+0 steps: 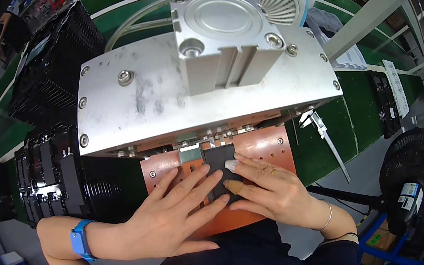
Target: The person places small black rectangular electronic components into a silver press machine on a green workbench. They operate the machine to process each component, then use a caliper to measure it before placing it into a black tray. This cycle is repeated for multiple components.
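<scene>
A flat dark grey rectangular part (218,158) lies on the copper-coloured plate (263,144) at the front of a metal press. Its far end meets small metal pins under the press housing. My left hand (167,219) rests with fingers stretched and spread, the fingertips touching the part's left side and near end. From the right, my right hand (281,194) grips the part's right edge with bent fingers; one fingertip has a white cover and another a tan one. A silvery-green block (190,155) sits just left of the part.
The press housing (146,103) carries a large square air cylinder (225,28). Stacked black trays (53,70) and more black parts (52,182) stand left. A caliper (327,141) lies on the green mat at right, near a black round device (411,167) on an arm.
</scene>
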`<state>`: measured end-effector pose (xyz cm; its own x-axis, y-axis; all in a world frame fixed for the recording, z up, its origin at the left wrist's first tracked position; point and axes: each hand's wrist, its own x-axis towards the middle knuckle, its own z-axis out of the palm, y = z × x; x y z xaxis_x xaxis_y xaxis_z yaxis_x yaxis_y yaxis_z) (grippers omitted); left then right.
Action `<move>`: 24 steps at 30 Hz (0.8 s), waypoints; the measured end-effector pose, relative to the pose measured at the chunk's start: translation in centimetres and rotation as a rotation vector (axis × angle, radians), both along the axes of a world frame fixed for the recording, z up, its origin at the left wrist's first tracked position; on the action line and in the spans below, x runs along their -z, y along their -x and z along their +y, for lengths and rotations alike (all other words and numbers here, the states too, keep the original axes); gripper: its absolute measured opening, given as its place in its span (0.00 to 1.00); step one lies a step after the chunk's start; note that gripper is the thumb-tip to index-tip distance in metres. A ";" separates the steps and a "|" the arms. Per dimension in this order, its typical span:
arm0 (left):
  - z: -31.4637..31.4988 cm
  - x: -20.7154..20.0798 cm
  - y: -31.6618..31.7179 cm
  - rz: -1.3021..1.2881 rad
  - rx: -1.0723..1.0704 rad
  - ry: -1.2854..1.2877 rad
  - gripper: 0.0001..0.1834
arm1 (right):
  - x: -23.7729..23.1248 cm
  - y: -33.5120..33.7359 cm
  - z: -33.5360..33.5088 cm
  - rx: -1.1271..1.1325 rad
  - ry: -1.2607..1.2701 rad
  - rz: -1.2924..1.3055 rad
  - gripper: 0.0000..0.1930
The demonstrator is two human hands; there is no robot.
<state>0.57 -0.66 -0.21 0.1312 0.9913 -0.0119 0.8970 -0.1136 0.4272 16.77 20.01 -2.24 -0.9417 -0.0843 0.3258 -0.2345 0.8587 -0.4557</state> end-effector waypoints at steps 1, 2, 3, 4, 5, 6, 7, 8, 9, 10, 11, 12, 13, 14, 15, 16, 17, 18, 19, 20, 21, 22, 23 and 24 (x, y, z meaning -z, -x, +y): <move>0.1 0.1 0.2 0.005 -0.007 0.004 0.41 | 0.3 0.5 0.2 -0.005 0.010 0.031 0.20; 0.2 0.2 0.4 0.011 -0.015 0.009 0.41 | 0.3 0.7 0.3 -0.007 0.009 0.034 0.20; 0.3 0.2 0.5 0.012 -0.015 0.009 0.40 | 0.2 0.8 0.5 -0.009 0.008 0.036 0.20; 0.3 0.3 0.5 0.009 -0.019 0.011 0.40 | 0.3 0.9 0.6 -0.014 0.010 0.035 0.20; 0.3 0.4 0.5 0.006 -0.024 0.014 0.40 | 0.3 1.0 0.6 -0.018 0.009 0.031 0.20; 0.2 0.5 0.4 0.013 -0.024 0.017 0.40 | 0.4 1.0 0.6 -0.023 0.009 0.027 0.20; 0.2 0.6 0.5 0.020 -0.019 0.017 0.39 | 0.3 1.0 0.7 -0.023 0.004 0.023 0.21; 0.3 0.7 0.5 0.027 -0.014 0.017 0.39 | 0.3 1.0 0.7 -0.022 0.008 0.020 0.21; 0.3 0.7 0.6 0.016 -0.012 0.024 0.39 | 0.3 1.0 0.7 -0.021 0.012 0.018 0.21; 0.4 0.6 0.5 0.008 -0.012 0.032 0.39 | 0.3 1.0 0.7 -0.022 0.016 0.018 0.21; 0.5 0.6 0.5 -0.001 -0.011 0.039 0.38 | 0.2 1.1 0.7 -0.022 0.017 0.017 0.21; 0.5 0.5 0.6 0.001 -0.011 0.039 0.38 | 0.2 1.1 0.7 -0.022 0.017 0.016 0.21; 0.4 0.5 0.6 0.002 -0.011 0.039 0.38 | 0.1 1.1 0.7 -0.022 0.018 0.013 0.21; 0.4 0.5 0.5 0.002 -0.011 0.039 0.38 | 0.1 1.1 0.7 -0.027 0.022 0.012 0.21; 0.4 0.4 0.5 0.004 -0.015 0.043 0.38 | 0.1 1.2 0.7 -0.030 0.027 0.010 0.21; 0.4 0.4 0.5 0.006 -0.018 0.047 0.38 | 0.1 1.2 0.8 -0.032 0.032 0.008 0.21; 0.4 0.4 0.5 0.008 -0.019 0.051 0.38 | 0.1 1.2 0.8 -0.032 0.025 0.003 0.21; 0.4 0.4 0.4 0.009 -0.021 0.052 0.38 | 0.0 1.2 0.8 -0.032 0.018 -0.002 0.21; 0.4 0.4 0.4 0.011 -0.021 0.054 0.38 | -0.1 1.2 0.7 -0.030 0.012 -0.006 0.21; 0.4 0.4 0.4 0.013 -0.021 0.056 0.38 | 0.0 1.2 0.7 -0.029 0.015 -0.011 0.21; 0.4 0.4 0.4 0.006 -0.025 0.061 0.38 | 0.0 1.1 0.7 -0.028 0.019 -0.017 0.20; 0.4 0.4 0.3 0.001 -0.029 0.066 0.38 | 0.0 1.1 0.6 -0.028 0.021 -0.021 0.20; 0.4 0.4 0.3 -0.004 -0.034 0.070 0.37 | -0.1 1.1 0.6 -0.027 0.014 -0.023 0.20; 0.4 0.4 0.3 -0.003 -0.035 0.070 0.37 | -0.1 1.2 0.6 -0.026 0.007 -0.026 0.20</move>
<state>0.31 -0.24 -0.64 0.0964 0.9921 -0.0806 0.8984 -0.0518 0.4361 15.61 20.59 -2.13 -0.9473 -0.1066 0.3022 -0.2449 0.8490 -0.4682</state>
